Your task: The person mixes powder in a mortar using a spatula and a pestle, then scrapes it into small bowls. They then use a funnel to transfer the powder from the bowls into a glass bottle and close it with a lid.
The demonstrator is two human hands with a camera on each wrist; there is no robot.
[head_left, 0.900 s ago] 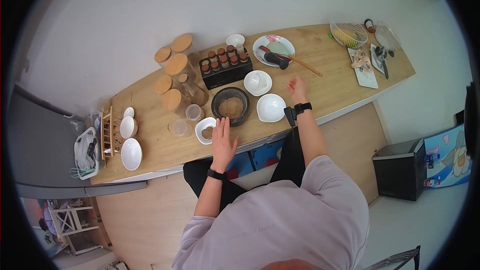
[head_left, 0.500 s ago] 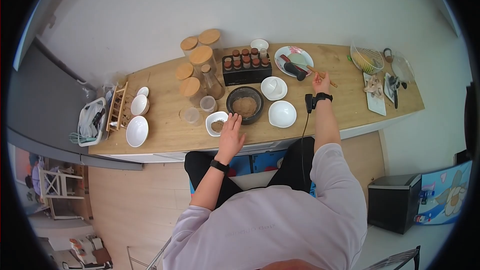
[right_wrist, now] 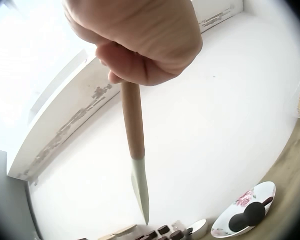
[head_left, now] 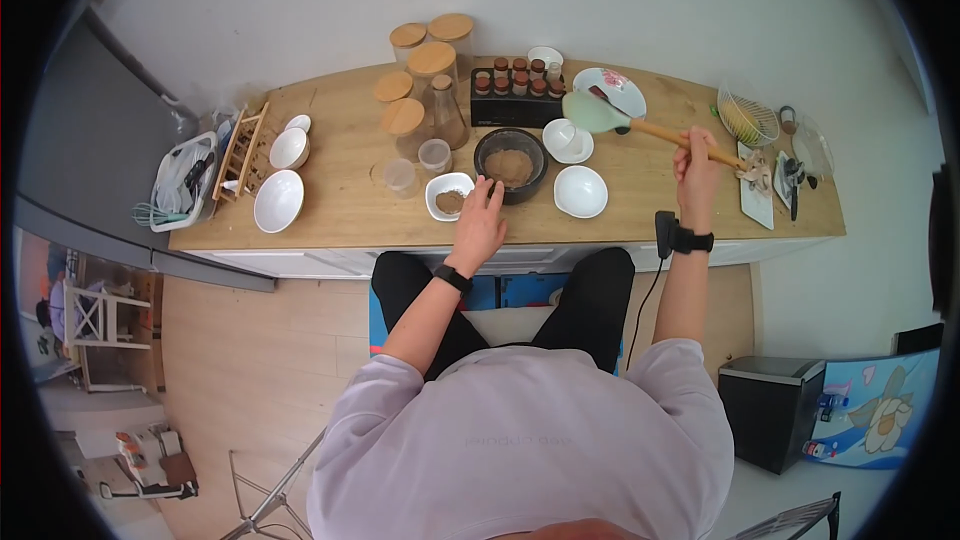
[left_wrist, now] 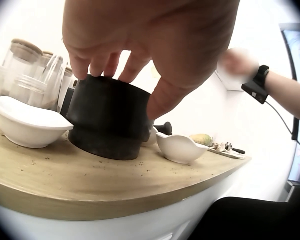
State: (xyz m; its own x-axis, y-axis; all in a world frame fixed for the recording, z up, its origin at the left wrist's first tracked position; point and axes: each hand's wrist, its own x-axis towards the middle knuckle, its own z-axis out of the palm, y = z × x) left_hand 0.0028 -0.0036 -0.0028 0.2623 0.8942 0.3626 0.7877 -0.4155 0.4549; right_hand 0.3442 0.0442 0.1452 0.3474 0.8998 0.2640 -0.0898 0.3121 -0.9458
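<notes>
My right hand [head_left: 697,175] grips the wooden handle of a spatula [head_left: 594,113] with a pale green head, raised above the counter and pointing left in the head view. In the right wrist view the spatula [right_wrist: 134,120] hangs below the curled fingers. My left hand [head_left: 480,228] rests its fingertips at the near left rim of a black mortar [left_wrist: 110,117], fingers fairly straight and thumb apart. Brown powder [head_left: 510,168] lies in the mortar. Beside it stands a small white bowl [head_left: 434,202] of brownish seasoning. A floral plate [right_wrist: 268,190] holds a black-ended tool [right_wrist: 247,216].
Wooden-lidded jars [head_left: 432,60] and a black rack of red-capped spice bottles [head_left: 515,112] line the back. A white bowl [head_left: 581,192] stands right of the mortar. White bowls [head_left: 279,202] sit at left. A wire basket [head_left: 748,120] and white plate [head_left: 757,205] lie at right.
My right hand reached to the floral plate, took the spatula by its handle and lifted it, moving right. My left hand stayed by the mortar. The head view shifted.
</notes>
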